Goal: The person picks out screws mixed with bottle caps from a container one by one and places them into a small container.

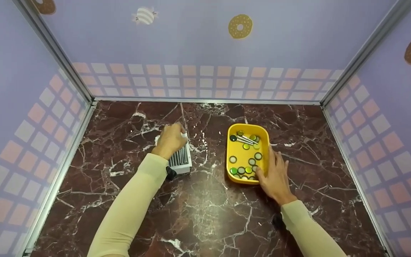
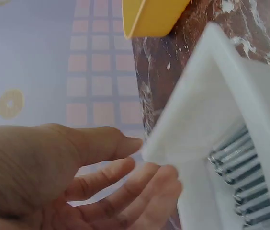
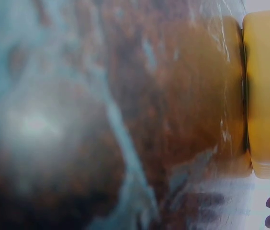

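A white box (image 1: 182, 167) with slim metal rods (image 2: 242, 172) lined up in it stands on the marbled surface, left of centre. My left hand (image 1: 171, 140) is at its far end; in the left wrist view the thumb and fingertips pinch the corner of its wall. To the right stands a yellow tub (image 1: 230, 153) holding several round discs (image 1: 258, 156), some green or yellow, others pale with dark rims, and a few silver rods (image 1: 245, 139). My right hand (image 1: 277, 176) holds the tub's near right corner, thumb over the rim and fingers along the outer side.
Dark red marbled table (image 1: 209, 214) extends around both containers. Purple panels (image 1: 191, 43) with checks and doughnut pictures enclose the back and sides, joined by metal corner posts (image 1: 366, 50).
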Motion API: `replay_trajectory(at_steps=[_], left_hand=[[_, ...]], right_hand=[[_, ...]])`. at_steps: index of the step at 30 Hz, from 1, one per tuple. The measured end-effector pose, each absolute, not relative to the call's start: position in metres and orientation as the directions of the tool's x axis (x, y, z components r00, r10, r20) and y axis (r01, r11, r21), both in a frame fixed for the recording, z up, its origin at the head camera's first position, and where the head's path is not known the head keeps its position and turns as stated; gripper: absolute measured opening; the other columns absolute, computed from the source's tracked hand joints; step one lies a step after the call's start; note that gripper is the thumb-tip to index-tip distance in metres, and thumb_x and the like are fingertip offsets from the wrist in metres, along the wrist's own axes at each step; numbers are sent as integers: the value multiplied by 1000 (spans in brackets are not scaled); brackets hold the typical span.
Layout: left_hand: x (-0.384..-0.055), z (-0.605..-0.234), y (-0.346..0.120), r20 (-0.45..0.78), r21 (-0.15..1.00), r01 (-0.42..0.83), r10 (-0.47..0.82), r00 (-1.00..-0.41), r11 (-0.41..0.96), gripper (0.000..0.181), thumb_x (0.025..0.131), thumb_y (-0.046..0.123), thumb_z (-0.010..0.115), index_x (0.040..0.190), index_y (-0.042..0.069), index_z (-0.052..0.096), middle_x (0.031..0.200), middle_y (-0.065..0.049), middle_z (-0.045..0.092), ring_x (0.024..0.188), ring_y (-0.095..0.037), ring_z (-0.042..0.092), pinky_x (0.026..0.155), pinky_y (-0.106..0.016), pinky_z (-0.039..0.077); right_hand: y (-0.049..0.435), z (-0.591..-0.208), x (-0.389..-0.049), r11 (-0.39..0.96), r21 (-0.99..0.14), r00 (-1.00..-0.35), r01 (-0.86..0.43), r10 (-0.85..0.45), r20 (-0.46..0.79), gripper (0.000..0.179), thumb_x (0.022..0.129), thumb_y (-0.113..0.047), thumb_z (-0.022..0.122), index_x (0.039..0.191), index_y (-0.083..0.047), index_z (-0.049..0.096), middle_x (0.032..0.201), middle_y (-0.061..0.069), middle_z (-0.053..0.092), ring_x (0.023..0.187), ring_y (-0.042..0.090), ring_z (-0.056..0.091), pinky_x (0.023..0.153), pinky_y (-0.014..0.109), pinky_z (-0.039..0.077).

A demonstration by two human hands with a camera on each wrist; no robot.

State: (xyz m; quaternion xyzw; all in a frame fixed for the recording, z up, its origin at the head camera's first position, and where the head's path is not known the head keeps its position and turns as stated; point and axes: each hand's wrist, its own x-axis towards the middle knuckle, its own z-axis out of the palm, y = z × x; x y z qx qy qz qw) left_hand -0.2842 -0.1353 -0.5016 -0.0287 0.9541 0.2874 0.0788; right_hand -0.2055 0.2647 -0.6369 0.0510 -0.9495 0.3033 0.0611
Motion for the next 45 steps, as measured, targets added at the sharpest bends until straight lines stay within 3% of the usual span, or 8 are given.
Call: replay_trajectory(at_steps=[3, 7, 20, 33, 37, 40, 43, 45], left_hand=[[-283, -495, -119, -95, 523, -47, 4, -995, 851, 30, 104, 17, 78, 133, 8, 77, 135, -19, 83, 122, -43, 79, 103, -59, 65], [-284, -490, -97, -35, 510, 39, 66, -997, 859, 29, 105, 18, 79, 133, 9, 79, 127, -15, 83, 118, -39, 81, 100, -56, 66], [-289, -492, -24, 30, 443, 292, 311, -950, 848, 29, 108, 20, 79, 135, 8, 78, 128, -15, 79, 112, -35, 79, 96, -51, 69], [-294, -508, 40, -8, 361, 378, 409, -913, 852, 22, 110, 18, 77, 130, 10, 81, 132, -10, 83, 117, -28, 82, 98, -46, 70], [-306, -527, 59, 4, 335, 406, 430, -903, 850, 12, 108, 21, 79, 115, 11, 80, 117, -7, 84, 103, -26, 82, 88, -44, 69], [-315, -537, 72, -24, 316, 411, 440, -898, 855, 13, 108, 24, 80, 111, 11, 79, 113, -8, 83, 102, -26, 80, 87, -44, 69], [-321, -548, 83, -51, 273, 411, 440, -897, 870, 19, 108, 25, 79, 121, 11, 81, 124, -10, 82, 113, -30, 80, 95, -47, 69], [-320, -546, 88, -104, 239, 407, 440, -892, 882, 31, 110, 20, 77, 138, 10, 77, 140, -13, 78, 128, -34, 77, 108, -53, 67]], right_hand=[[265, -636, -208, 815, -563, -986, -138, -57, 158, 100, 109, -34, 68, 188, -10, 12, 184, 33, 32, 178, 57, 21, 144, 79, 2], [266, -636, -209, 818, -555, -982, -151, -61, 176, 99, 108, -33, 69, 187, -9, 15, 183, 33, 35, 177, 58, 23, 143, 81, 3], [269, -640, -206, 819, -553, -980, -154, -56, 190, 98, 108, -34, 69, 187, -7, 17, 183, 33, 36, 177, 58, 23, 142, 83, 3], [264, -639, -207, 810, -564, -978, -161, -52, 204, 98, 106, -37, 67, 186, -7, 18, 179, 36, 39, 174, 61, 26, 141, 85, 8], [266, -639, -206, 819, -551, -978, -158, -54, 200, 98, 109, -38, 67, 187, -7, 16, 181, 35, 37, 176, 60, 24, 141, 84, 8], [267, -639, -206, 824, -543, -978, -163, -62, 198, 98, 109, -39, 66, 186, -6, 16, 182, 34, 36, 176, 60, 24, 141, 85, 9], [266, -640, -206, 825, -541, -978, -167, -69, 197, 98, 109, -40, 66, 186, -6, 17, 182, 35, 37, 176, 60, 25, 141, 85, 9], [266, -641, -206, 824, -541, -978, -167, -68, 200, 97, 108, -39, 66, 186, -6, 17, 182, 35, 37, 176, 60, 25, 141, 85, 9]])
